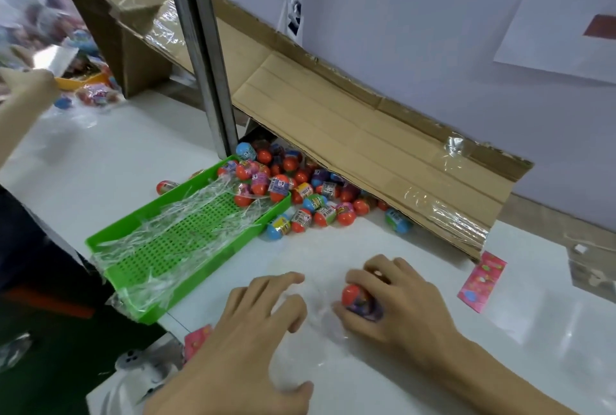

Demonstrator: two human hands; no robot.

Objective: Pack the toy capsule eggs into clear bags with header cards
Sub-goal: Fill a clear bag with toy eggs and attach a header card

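One capsule egg (361, 298), orange over purple, is grasped in the right hand (400, 301) at the mouth of one clear bag (321, 311) on the white table (433, 341). The left hand (253, 324) presses the bag with relaxed fingers. Two pink header cards (481, 281) (197, 340) lie apart; one green tray (186, 241) and an uncounted egg pile (310, 191) sit behind.

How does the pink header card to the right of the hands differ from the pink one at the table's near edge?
The pink header card on the right lies fully in view on the white table, clear of both hands; the pink header card at the near edge is partly hidden behind the left hand. The right one sits far from the green plastic tray; the near one lies just below the tray's corner. Both are pink with printed pictures.
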